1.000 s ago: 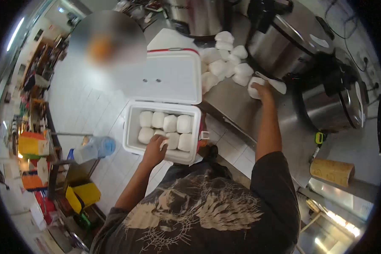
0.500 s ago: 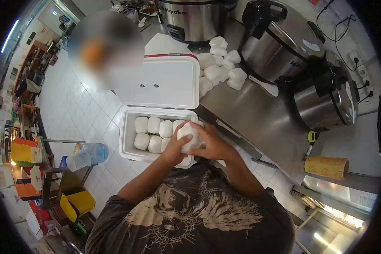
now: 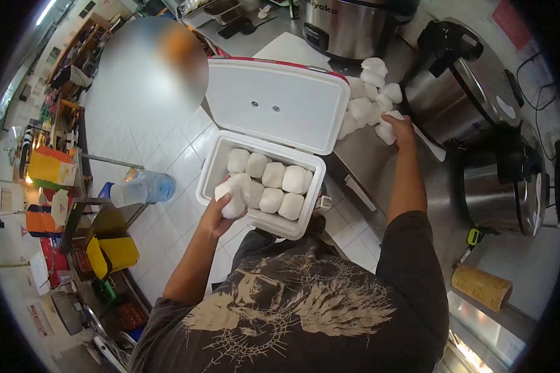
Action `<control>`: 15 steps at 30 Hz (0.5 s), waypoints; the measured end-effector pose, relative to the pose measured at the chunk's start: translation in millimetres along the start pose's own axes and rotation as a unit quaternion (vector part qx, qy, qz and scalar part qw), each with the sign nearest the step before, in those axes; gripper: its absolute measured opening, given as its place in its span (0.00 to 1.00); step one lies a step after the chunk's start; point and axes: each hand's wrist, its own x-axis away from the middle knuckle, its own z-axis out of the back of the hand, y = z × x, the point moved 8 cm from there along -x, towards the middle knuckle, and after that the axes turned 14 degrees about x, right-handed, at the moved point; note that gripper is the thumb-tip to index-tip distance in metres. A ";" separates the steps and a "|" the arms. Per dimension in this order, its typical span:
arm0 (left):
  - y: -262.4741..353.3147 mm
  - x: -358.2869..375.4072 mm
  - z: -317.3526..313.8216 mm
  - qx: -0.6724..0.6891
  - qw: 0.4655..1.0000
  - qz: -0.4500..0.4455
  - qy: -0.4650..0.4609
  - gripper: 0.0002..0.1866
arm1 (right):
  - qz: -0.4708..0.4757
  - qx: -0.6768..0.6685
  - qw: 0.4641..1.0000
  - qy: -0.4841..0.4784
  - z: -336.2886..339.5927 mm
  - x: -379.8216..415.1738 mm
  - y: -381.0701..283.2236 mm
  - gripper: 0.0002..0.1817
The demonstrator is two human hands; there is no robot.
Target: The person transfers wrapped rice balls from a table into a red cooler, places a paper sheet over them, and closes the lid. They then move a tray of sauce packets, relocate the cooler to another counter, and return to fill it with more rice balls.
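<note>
In the head view, my left hand (image 3: 215, 217) is closed around a white wrapped packet (image 3: 233, 206) above the front left corner of a white cooler box (image 3: 316, 189). Rows of similar packets (image 3: 272, 174) lie inside the box, and the held one covers part of them. Its lid (image 3: 280, 99) stands open at the back. My right arm stretches to the steel counter, where my right hand (image 3: 403, 130) grips another white packet (image 3: 386, 132) at the near edge of a loose pile (image 3: 362, 107).
Large steel cookers (image 3: 445, 87) line the counter (image 3: 370, 168) at back and right. A white rice paddle (image 3: 430, 146) lies beside the pile. At left stands a rack with a clear water bottle (image 3: 146, 188). A blurred person is behind the lid.
Both hands were together on one packet over the box's right end. They have parted: the left went leftward with a packet, the right out to the pile. The view has shifted too.
</note>
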 end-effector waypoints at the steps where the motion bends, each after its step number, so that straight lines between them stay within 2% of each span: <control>1: 6.3 -6.1 -0.3 -0.002 1.000 -0.005 0.021 0.46 | 0.008 0.007 1.000 0.012 -0.8 4.8 -3.3 0.53; 4: 17.6 -44.7 -9.3 -0.167 0.985 -0.037 0.029 0.45 | 0.131 0.199 0.968 0.080 3.8 41.2 -23.5 0.50; 7: 9.1 -101.4 -13.0 -0.276 0.959 -0.056 0.003 0.41 | 0.099 0.208 0.967 0.112 16.4 86.3 -30.0 0.50; 8: 1.5 -117.2 -11.8 -0.305 0.950 -0.062 -0.010 0.40 | 0.077 0.163 0.977 0.116 20.5 89.2 -16.0 0.51; 10: -15.6 -149.9 1.9 -0.443 0.892 -0.089 -0.020 0.38 | 0.034 0.069 0.989 0.126 27.0 83.1 27.0 0.53; 11: -20.8 -160.4 2.5 -0.508 0.855 -0.104 -0.026 0.38 | -0.043 0.093 0.987 0.122 36.6 104.0 30.1 0.54; 14: -19.8 -148.7 -14.9 -0.554 0.826 -0.103 0.012 0.37 | -0.070 0.038 0.985 0.152 52.2 118.3 81.0 0.54; 15: -20.3 -150.7 -14.3 -0.564 0.815 -0.132 -0.004 0.36 | -0.067 0.032 0.984 0.163 58.6 133.9 80.7 0.53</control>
